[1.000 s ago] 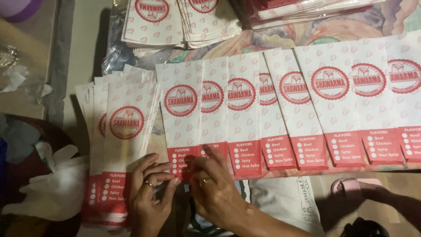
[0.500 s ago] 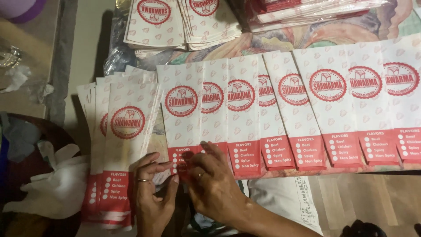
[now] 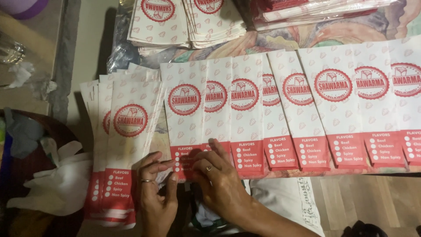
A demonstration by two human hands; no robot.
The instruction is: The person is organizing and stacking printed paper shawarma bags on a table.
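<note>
**At the near bench edge, both hands on the leftmost bag's red end**

Right hand lies flat, fingers spread, gripping nothing; left hand curls loosely against the same paper bag, whose long axis runs straight away from them. Overlapped bags extend rightward; a stack sits left

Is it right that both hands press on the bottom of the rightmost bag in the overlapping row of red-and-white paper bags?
Not quite. The head view shows the left hand and right hand on the red bottom of the leftmost bag of the overlapping row, not the rightmost. The rest holds: both hands press there, and the bags are red-and-white paper.
</note>
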